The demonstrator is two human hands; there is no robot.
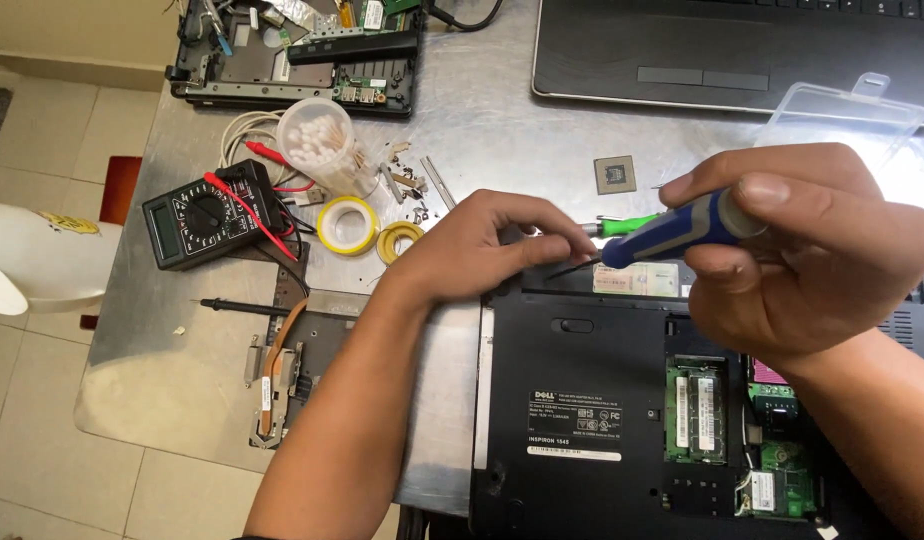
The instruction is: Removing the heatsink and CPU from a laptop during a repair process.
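A black laptop [582, 400] lies upside down near the front of the metal table [482, 110], with a bottom panel off and green memory boards [697, 405] showing. My right hand [812, 250] grips a blue-handled screwdriver [677, 228]; its thin tip points left and down at the laptop's back edge. My left hand [487, 245] rests on that same back edge, fingers pinched close to the screwdriver tip. A green-handled tool [627, 224] lies just behind the fingers.
A black multimeter [197, 215] with red probes sits at left, beside a tub of cotton swabs [317, 140] and two yellow tape rolls [347, 225]. A dismantled laptop chassis [302, 55] is at the back left, another laptop [732, 45] at the back right, and a small chip [615, 174] lies loose.
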